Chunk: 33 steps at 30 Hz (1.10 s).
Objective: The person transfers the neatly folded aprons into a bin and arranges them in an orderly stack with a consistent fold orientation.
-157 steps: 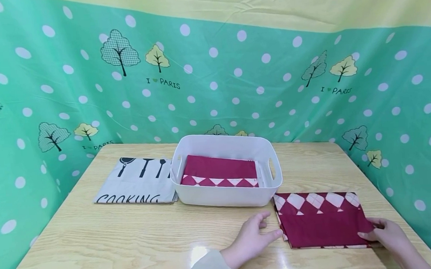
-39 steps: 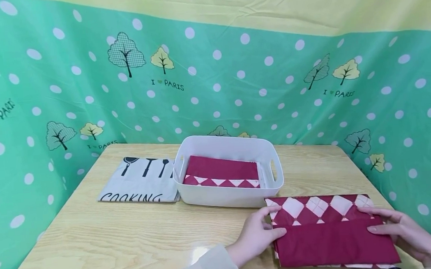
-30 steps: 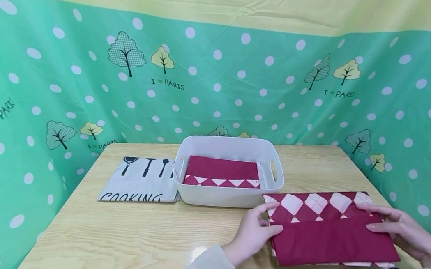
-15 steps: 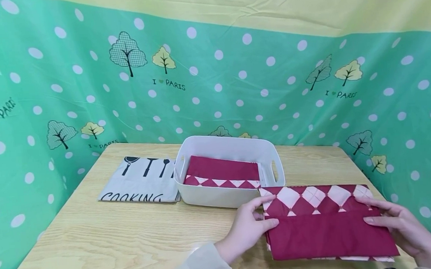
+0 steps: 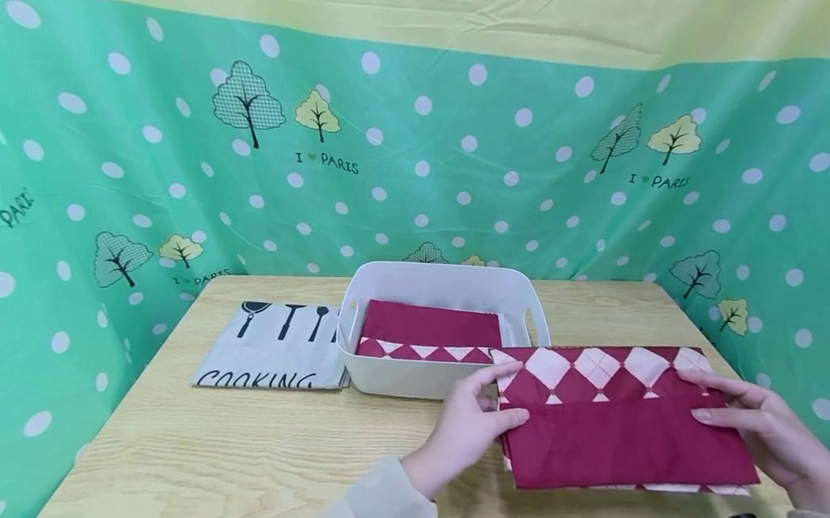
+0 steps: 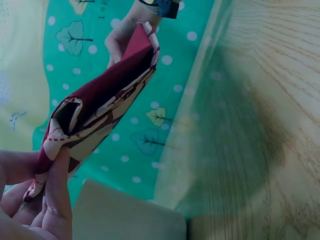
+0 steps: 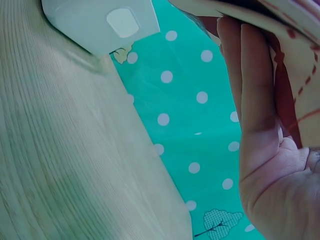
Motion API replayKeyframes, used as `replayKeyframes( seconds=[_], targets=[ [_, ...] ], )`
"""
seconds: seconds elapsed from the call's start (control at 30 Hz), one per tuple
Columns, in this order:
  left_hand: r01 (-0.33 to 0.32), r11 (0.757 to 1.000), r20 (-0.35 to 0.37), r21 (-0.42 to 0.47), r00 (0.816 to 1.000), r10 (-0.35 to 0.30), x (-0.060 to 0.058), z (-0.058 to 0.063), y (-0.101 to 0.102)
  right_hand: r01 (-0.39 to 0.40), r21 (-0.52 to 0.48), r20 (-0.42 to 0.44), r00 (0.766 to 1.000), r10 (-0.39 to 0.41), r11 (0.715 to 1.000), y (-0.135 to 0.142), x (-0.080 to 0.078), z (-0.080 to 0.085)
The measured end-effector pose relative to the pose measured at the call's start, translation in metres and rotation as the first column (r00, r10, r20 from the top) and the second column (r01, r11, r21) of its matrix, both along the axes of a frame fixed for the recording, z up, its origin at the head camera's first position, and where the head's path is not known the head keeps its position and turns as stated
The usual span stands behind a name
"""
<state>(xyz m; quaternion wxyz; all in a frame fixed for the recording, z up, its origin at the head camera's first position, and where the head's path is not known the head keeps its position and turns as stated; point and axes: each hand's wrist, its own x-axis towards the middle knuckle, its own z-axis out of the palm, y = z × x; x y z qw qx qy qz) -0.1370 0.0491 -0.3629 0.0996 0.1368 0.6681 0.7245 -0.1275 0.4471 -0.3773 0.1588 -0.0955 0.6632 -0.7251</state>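
A folded maroon cloth (image 5: 626,436) with a band of pale diamonds is held off the table between both hands, in front of the basket's right side. My left hand (image 5: 468,422) pinches its left edge, thumb on the front. At the right edge my right hand (image 5: 775,427) grips it, with thumb and a finger on the front; in the right wrist view other fingers (image 7: 257,75) lie beneath. The left wrist view shows the cloth's folded layers (image 6: 100,105) edge-on. Behind it stands a white basket (image 5: 408,382) with another folded maroon cloth (image 5: 426,326) inside.
A folded white cloth (image 5: 271,351) printed with utensils and "COOKING" lies left of the basket, against it. The wooden table (image 5: 220,461) ends at a green dotted curtain (image 5: 410,180) behind and at the sides.
The maroon cloth, which lay on the table at the right, has been taken up by both hands. Over the last second it has risen and moved slightly left toward the basket.
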Motion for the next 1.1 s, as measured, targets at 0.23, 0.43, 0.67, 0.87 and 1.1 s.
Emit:
replayKeyframes(
  seconds=[0.23,0.43,0.67,0.87,1.1],
  targets=[
    [0.016,1.0,0.001,0.018,1.0,-0.016,-0.003,0.005,-0.005,-0.034,-0.062,-0.015,0.999,0.033,0.997,-0.008,-0.001,0.003],
    [0.032,0.999,0.01,0.005,0.999,-0.033,-0.009,0.008,-0.011,-0.043,-0.128,-0.011,0.999,0.042,0.991,-0.017,-0.003,0.005],
    [0.053,0.999,0.009,-0.001,0.999,-0.053,-0.014,0.017,-0.023,0.031,-0.083,-0.005,0.999,-0.031,0.996,-0.029,-0.003,0.01],
    [0.058,0.998,0.024,0.006,0.998,-0.058,-0.018,0.021,-0.031,0.042,-0.089,0.002,0.999,-0.042,0.995,-0.038,-0.004,0.013],
    [0.05,0.999,0.036,0.01,0.998,-0.05,-0.02,0.023,-0.038,0.078,-0.087,0.033,0.997,-0.076,0.993,-0.044,-0.004,0.018]
  ],
)
